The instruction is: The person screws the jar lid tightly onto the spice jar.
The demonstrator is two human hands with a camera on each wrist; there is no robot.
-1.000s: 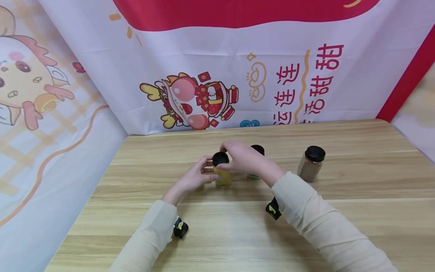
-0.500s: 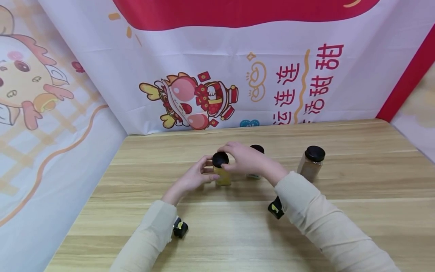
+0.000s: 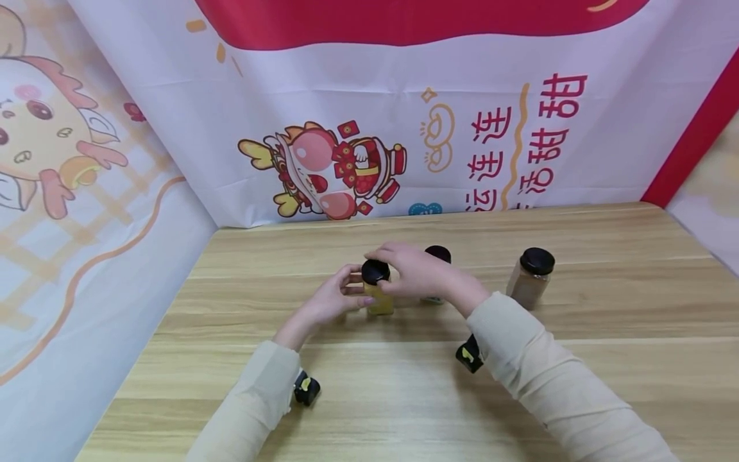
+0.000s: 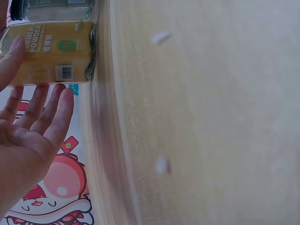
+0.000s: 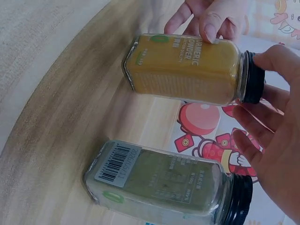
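Note:
A square glass jar of yellow turmeric powder [image 3: 379, 305] stands upright on the wooden table, capped with a black lid [image 5: 254, 77]. My left hand [image 3: 330, 301] holds its body; in the left wrist view the thumb lies across the label of the turmeric jar [image 4: 56, 54] and the fingers spread along the opposite side. From above, my right hand [image 3: 420, 273] grips the lid between thumb and fingers. Close beside it, partly behind the right hand, is a second black-lidded jar [image 5: 159, 180] with greenish contents.
A third jar, of brown powder [image 3: 526, 287], stands farther right. The wooden table [image 3: 381, 398] meets a printed cloth backdrop [image 3: 369, 83] behind the jars. Two small blurred white spots show on the table in the left wrist view. Black wrist cameras [image 3: 307, 389] hang at both sleeves.
My right hand has shifted slightly to the right and its thumb has moved across the lid's near edge. The left hand and the jar stay in place.

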